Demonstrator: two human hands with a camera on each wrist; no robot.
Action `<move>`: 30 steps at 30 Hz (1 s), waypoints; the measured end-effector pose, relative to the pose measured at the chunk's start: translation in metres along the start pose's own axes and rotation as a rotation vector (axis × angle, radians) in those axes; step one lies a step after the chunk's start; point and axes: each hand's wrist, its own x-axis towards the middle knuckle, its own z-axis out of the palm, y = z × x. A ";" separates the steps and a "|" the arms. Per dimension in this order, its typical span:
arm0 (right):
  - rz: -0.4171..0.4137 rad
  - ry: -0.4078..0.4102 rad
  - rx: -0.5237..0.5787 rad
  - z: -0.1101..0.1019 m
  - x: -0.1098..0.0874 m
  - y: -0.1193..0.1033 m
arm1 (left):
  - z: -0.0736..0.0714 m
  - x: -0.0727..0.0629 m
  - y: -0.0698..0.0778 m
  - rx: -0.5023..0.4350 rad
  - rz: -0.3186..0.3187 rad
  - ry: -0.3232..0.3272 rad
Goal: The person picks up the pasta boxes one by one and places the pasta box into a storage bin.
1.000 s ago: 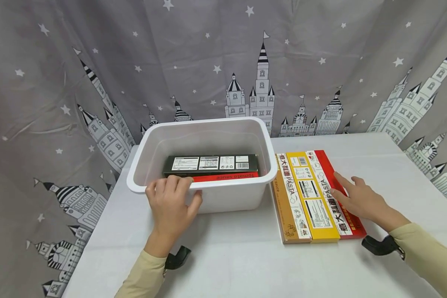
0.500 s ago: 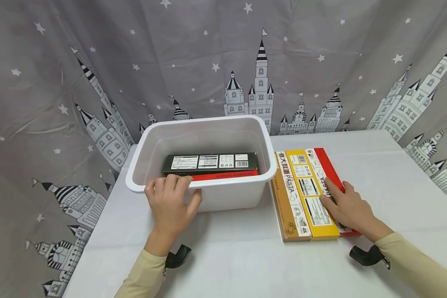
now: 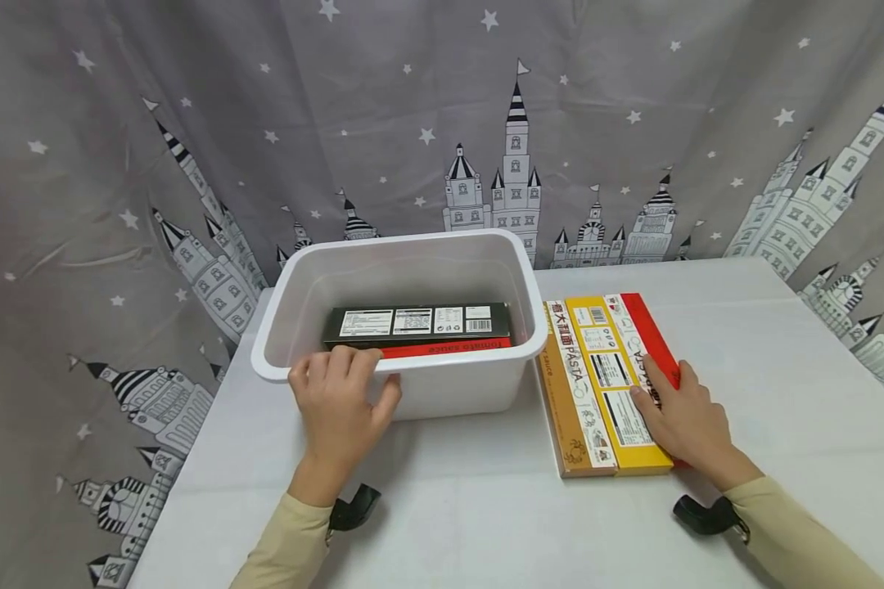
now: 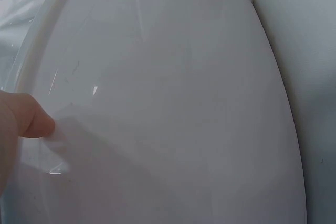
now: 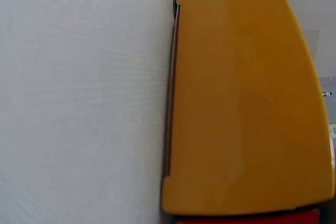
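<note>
My left hand grips the near rim of a white plastic bin, fingers over the edge and thumb against the outer wall. The left wrist view shows that thumb on the bin's side. Inside the bin lie a black box and a red "tomato sauce" pasta box. On the right, my right hand grips another red pasta box, thumb along its left side and fingers over its right edge, covering its near half. The right wrist view shows no part of that hand.
A yellow pasta box lies against the red one, its end filling much of the right wrist view. Left of it, a brown pasta box lies close to the bin. A grey castle-print curtain hangs behind the white table.
My right hand has moved left and settled over the red box, its fingers closing on it. The left hand stays on the bin rim.
</note>
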 end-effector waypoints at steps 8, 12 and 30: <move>0.028 -0.004 0.011 0.001 -0.006 0.001 | 0.002 0.000 0.002 -0.010 -0.001 -0.010; 0.043 0.000 0.008 0.002 -0.011 0.004 | 0.002 0.000 0.004 -0.012 -0.004 -0.021; -0.022 0.018 -0.075 0.001 -0.052 0.020 | -0.001 0.001 0.002 0.000 -0.005 0.000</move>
